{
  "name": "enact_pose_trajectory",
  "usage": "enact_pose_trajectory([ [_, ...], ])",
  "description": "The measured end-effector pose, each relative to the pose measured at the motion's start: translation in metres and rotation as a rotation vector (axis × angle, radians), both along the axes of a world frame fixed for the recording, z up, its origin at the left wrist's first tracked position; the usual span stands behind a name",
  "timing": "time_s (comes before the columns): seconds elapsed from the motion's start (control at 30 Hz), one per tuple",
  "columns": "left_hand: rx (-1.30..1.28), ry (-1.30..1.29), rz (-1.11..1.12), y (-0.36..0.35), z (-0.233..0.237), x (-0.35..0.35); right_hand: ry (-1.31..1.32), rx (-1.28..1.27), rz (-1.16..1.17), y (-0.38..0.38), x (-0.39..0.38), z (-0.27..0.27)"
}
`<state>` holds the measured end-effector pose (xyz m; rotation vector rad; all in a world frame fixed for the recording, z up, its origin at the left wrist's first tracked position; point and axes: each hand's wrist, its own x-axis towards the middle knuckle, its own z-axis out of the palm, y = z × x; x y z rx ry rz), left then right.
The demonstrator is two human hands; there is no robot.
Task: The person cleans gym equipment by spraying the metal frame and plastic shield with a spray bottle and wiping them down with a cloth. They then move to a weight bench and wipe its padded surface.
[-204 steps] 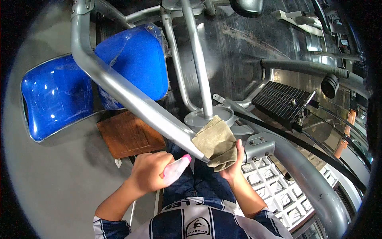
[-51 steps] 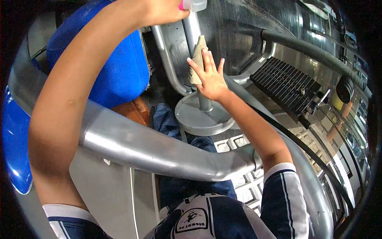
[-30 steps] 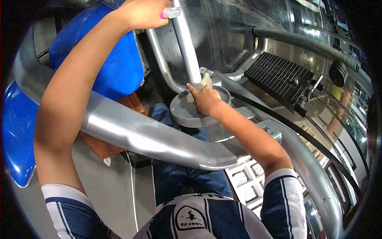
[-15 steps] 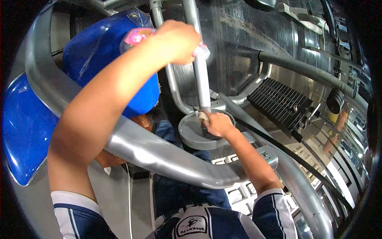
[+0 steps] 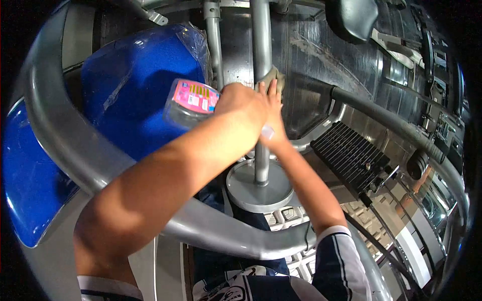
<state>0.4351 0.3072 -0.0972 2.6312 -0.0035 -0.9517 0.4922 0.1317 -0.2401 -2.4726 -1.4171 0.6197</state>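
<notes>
My left hand is wrapped around the neck of a clear spray bottle with a pink label. The bottle lies sideways, its body toward the blue pad and its whitish tip poking out past my fingers. My right hand presses a greenish-grey cloth against an upright silver pole, its fingers pointing up. My left hand crosses in front of the pole and partly covers my right hand. At the pole's foot is a round grey disc.
A blue padded seat with torn plastic wrap stands at left, another blue pad below it. A thick curved silver tube passes between my body and the pole. At right are a black weight stack and a dark pad.
My right hand has moved up the pole from the round disc with the cloth. My left hand has come down with the bottle, and the two hands now overlap.
</notes>
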Motion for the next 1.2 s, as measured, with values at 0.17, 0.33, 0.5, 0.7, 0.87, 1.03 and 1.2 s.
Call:
enact_pose_trajectory([
  [0.17,0.013,0.158,-0.051,-0.011,-0.023,-0.004,-0.320,-0.115,-0.040,0.023,-0.015,-0.024],
  [0.33,-0.081,0.316,-0.009,-0.003,0.001,0.009,-0.344,-0.125,0.147,0.026,0.009,-0.018],
  [0.5,-0.110,0.356,-0.054,-0.005,-0.006,0.007,-0.405,-0.080,0.252,0.056,0.039,-0.024],
  [0.7,-0.082,0.399,-0.172,-0.004,-0.008,0.006,-0.833,-0.231,0.737,0.195,0.120,-0.009],
  [0.87,-0.069,0.369,-0.090,0.001,-0.002,0.005,-0.854,-0.111,0.641,0.233,0.138,-0.021],
  [1.03,-0.107,0.398,-0.122,-0.001,-0.010,0.005,-0.472,-0.606,0.767,0.165,0.105,-0.030],
  [1.2,-0.079,0.377,-0.079,0.000,-0.008,0.004,0.314,-0.305,0.438,-0.025,-0.004,-0.015],
])
